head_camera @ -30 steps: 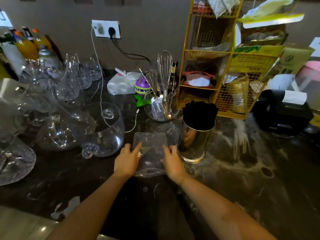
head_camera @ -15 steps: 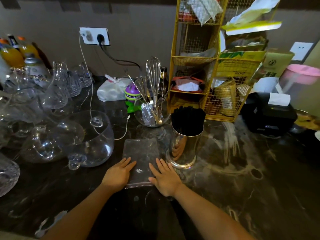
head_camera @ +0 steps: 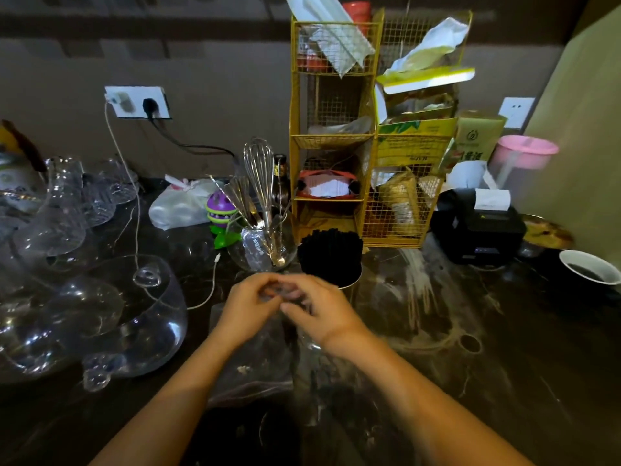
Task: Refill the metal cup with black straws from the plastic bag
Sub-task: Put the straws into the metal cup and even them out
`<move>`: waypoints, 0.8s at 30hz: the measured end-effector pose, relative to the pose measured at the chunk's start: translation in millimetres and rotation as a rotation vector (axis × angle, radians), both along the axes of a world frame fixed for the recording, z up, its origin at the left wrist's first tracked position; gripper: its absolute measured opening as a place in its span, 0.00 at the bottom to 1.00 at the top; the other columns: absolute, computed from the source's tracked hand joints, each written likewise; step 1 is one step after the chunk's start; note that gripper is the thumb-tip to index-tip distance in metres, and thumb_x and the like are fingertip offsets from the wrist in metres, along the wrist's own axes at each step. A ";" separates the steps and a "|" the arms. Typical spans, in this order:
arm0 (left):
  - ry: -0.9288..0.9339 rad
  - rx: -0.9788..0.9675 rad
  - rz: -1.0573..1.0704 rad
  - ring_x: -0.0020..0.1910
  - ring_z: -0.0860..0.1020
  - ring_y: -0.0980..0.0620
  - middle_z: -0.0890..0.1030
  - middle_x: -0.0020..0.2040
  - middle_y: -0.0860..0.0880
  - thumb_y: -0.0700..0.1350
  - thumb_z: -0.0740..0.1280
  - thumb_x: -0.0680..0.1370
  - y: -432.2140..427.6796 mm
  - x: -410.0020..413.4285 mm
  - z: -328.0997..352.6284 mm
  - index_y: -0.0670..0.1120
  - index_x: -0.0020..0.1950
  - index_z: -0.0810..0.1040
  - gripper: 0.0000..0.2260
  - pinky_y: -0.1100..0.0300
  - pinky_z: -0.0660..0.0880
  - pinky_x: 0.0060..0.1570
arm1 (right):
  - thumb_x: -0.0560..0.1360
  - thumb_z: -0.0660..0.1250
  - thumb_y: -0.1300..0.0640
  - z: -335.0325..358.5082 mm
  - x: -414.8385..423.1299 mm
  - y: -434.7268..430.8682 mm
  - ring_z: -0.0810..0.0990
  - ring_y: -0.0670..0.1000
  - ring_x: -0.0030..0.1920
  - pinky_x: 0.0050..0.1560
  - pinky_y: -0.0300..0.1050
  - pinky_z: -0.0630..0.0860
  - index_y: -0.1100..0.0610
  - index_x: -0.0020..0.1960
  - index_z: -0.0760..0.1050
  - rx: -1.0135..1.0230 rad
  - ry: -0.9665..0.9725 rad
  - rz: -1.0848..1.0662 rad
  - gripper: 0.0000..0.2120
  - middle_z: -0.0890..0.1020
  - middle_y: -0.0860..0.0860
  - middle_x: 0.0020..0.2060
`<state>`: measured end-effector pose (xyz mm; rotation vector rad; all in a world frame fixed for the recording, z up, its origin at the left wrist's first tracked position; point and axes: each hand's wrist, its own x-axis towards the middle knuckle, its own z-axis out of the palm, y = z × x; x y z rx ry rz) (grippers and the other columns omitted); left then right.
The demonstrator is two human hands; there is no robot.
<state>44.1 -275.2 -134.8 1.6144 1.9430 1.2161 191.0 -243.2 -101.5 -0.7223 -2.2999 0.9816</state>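
A bunch of black straws (head_camera: 331, 253) stands upright and fills the metal cup (head_camera: 354, 282), of which only the rim shows behind my right hand. The empty clear plastic bag (head_camera: 255, 371) lies on the dark counter to the cup's left, with its far end raised. My left hand (head_camera: 248, 311) and my right hand (head_camera: 322, 314) meet above it, fingertips pinched together on the bag's far edge. The fingers are blurred.
A big glass bowl (head_camera: 141, 317) and several other glass vessels crowd the left. Behind my hands stands a glass jar with a whisk (head_camera: 262, 243). A yellow wire rack (head_camera: 336, 136) rises behind the cup. A black printer (head_camera: 477, 227) and a white cup (head_camera: 588, 270) sit at the right.
My hands were flat on the bag's near end. They have moved forward and up, come together and pinched its far edge. The view has tilted up.
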 end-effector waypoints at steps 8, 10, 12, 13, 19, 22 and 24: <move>0.050 0.069 -0.048 0.32 0.75 0.62 0.75 0.36 0.56 0.41 0.75 0.64 26.1 29.0 25.6 0.43 0.51 0.78 0.17 0.72 0.70 0.38 | 0.70 0.68 0.65 17.3 32.2 42.7 0.73 0.49 0.39 0.35 0.24 0.69 0.60 0.58 0.73 -0.050 0.021 -0.296 0.17 0.74 0.51 0.45; 0.082 0.063 -0.057 0.33 0.74 0.60 0.74 0.35 0.57 0.41 0.75 0.64 29.4 31.9 27.4 0.42 0.50 0.79 0.16 0.64 0.72 0.39 | 0.69 0.69 0.64 12.7 33.3 48.1 0.73 0.49 0.39 0.34 0.24 0.69 0.61 0.58 0.72 -0.055 -0.043 -0.301 0.17 0.74 0.52 0.45; 0.122 0.064 -0.063 0.34 0.74 0.54 0.74 0.35 0.55 0.41 0.75 0.64 32.0 33.7 29.9 0.42 0.50 0.79 0.16 0.59 0.73 0.40 | 0.69 0.70 0.63 9.2 32.3 52.1 0.73 0.49 0.40 0.33 0.26 0.68 0.61 0.58 0.72 -0.045 -0.097 -0.286 0.18 0.76 0.55 0.47; 0.142 0.064 -0.065 0.35 0.75 0.52 0.74 0.35 0.54 0.41 0.75 0.64 32.9 34.4 31.6 0.42 0.50 0.79 0.15 0.57 0.74 0.41 | 0.69 0.70 0.62 8.7 31.4 53.7 0.73 0.48 0.41 0.34 0.28 0.68 0.61 0.58 0.72 -0.041 -0.115 -0.277 0.19 0.77 0.56 0.48; 0.232 0.077 -0.073 0.38 0.78 0.48 0.77 0.39 0.49 0.42 0.73 0.67 39.4 33.9 37.1 0.43 0.49 0.80 0.12 0.55 0.75 0.42 | 0.69 0.71 0.60 9.8 24.8 61.0 0.74 0.47 0.43 0.36 0.29 0.69 0.63 0.56 0.75 -0.020 -0.145 -0.214 0.17 0.80 0.58 0.48; 0.254 0.093 -0.082 0.37 0.77 0.49 0.76 0.38 0.50 0.42 0.73 0.67 41.7 32.4 38.3 0.42 0.48 0.81 0.11 0.61 0.73 0.40 | 0.69 0.70 0.62 9.0 21.2 64.1 0.75 0.49 0.41 0.33 0.29 0.69 0.64 0.52 0.76 -0.024 -0.137 -0.212 0.13 0.77 0.51 0.39; 0.261 0.110 -0.088 0.37 0.77 0.50 0.76 0.38 0.51 0.43 0.73 0.67 42.8 31.2 38.8 0.42 0.48 0.81 0.11 0.66 0.70 0.37 | 0.69 0.69 0.63 8.7 19.9 65.8 0.76 0.51 0.39 0.34 0.31 0.72 0.65 0.51 0.77 -0.036 -0.121 -0.210 0.11 0.78 0.54 0.37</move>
